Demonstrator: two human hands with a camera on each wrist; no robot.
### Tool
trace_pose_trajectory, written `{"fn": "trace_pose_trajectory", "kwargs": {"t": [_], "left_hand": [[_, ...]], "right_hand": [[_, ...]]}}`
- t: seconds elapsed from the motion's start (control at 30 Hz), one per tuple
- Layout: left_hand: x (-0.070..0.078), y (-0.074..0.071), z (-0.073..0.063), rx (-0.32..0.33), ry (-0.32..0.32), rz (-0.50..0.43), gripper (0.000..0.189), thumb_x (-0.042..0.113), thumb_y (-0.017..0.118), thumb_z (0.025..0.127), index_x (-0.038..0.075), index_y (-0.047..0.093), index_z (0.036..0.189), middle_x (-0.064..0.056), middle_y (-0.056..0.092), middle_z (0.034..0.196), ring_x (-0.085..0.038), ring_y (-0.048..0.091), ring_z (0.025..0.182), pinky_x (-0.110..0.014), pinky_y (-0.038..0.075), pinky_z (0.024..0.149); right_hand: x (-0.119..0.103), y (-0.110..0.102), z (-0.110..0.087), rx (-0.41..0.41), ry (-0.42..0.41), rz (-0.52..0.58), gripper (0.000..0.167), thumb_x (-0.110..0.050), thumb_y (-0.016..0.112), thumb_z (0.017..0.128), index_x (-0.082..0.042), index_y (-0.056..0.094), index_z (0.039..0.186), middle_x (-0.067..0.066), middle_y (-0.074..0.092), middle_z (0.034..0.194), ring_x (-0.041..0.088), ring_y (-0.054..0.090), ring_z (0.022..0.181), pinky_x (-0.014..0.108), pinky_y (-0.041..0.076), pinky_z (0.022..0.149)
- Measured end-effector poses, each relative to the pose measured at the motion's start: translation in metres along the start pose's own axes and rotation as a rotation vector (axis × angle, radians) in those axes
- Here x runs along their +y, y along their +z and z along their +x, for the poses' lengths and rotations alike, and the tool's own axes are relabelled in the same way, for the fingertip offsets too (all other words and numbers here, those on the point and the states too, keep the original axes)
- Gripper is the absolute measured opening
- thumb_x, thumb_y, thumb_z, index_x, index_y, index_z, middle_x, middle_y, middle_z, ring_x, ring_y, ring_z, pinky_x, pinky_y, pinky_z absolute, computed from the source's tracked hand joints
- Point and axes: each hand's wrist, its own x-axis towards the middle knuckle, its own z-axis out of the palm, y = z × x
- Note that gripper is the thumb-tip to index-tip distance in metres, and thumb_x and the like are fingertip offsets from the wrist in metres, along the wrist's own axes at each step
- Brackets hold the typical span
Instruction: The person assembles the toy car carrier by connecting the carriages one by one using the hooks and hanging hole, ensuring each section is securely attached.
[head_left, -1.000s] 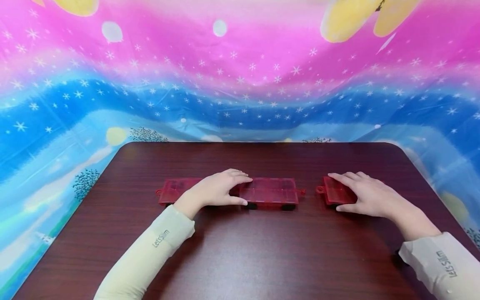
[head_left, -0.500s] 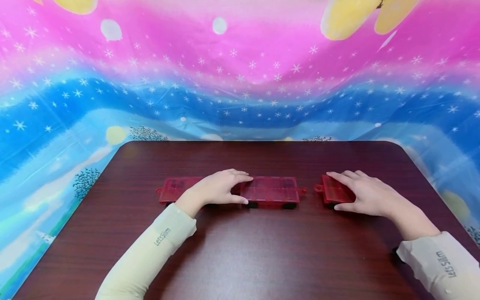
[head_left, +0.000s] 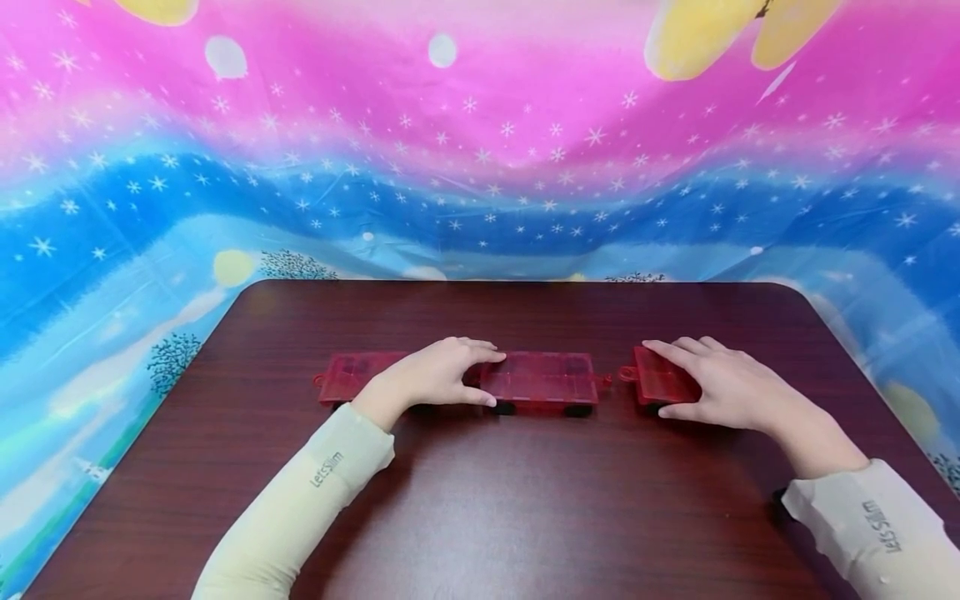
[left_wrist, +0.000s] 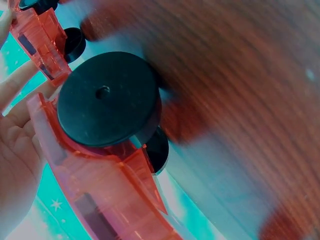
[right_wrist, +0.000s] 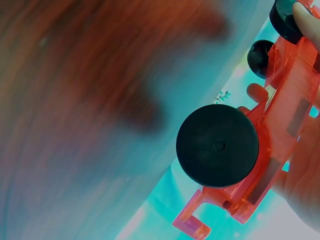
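Tabletop (head_left: 510, 508) of dark wood grain bore, in a line, a left toy wagon (head_left: 358, 373), a middle wagon (head_left: 543, 379) and a right wagon (head_left: 657, 379), all translucent red. The left hand (head_left: 427, 379), partly hiding the left one, held the middle wagon's end between thumb and fingers; the right hand (head_left: 731, 385) gripped the right wagon, near but apart from the middle one.

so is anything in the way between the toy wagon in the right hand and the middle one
Nothing visible: only bare tabletop shows in the small gap between the right toy wagon's ring and the middle toy wagon's hook.
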Motion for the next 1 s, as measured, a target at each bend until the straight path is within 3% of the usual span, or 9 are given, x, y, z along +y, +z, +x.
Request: {"fn": "trace_pose_trajectory", "kwargs": {"t": [0.47, 1.0], "left_hand": [[-0.001, 0.001, 0.001, 0.004, 0.0, -0.027, 0.069, 0.046, 0.074, 0.087, 0.016, 0.053, 0.145, -0.009, 0.049, 0.151, -0.026, 0.048, 0.139, -0.041, 0.04, 0.115], [-0.001, 0.001, 0.0, -0.001, -0.012, -0.026, 0.069, 0.047, 0.074, 0.086, 0.018, 0.053, 0.145, -0.009, 0.049, 0.152, -0.027, 0.048, 0.139, -0.041, 0.039, 0.116]], "right_hand": [[-0.007, 0.003, 0.005, -0.005, -0.017, 0.014, 0.094, -0.054, 0.082, 0.074, -0.021, 0.04, 0.152, 0.016, 0.058, 0.132, 0.038, 0.054, 0.118, 0.06, 0.052, 0.089], [-0.012, 0.009, 0.011, -0.031, -0.026, 0.02, 0.095, -0.058, 0.08, 0.073, -0.022, 0.04, 0.152, 0.015, 0.058, 0.132, 0.036, 0.055, 0.116, 0.06, 0.053, 0.085]]}}
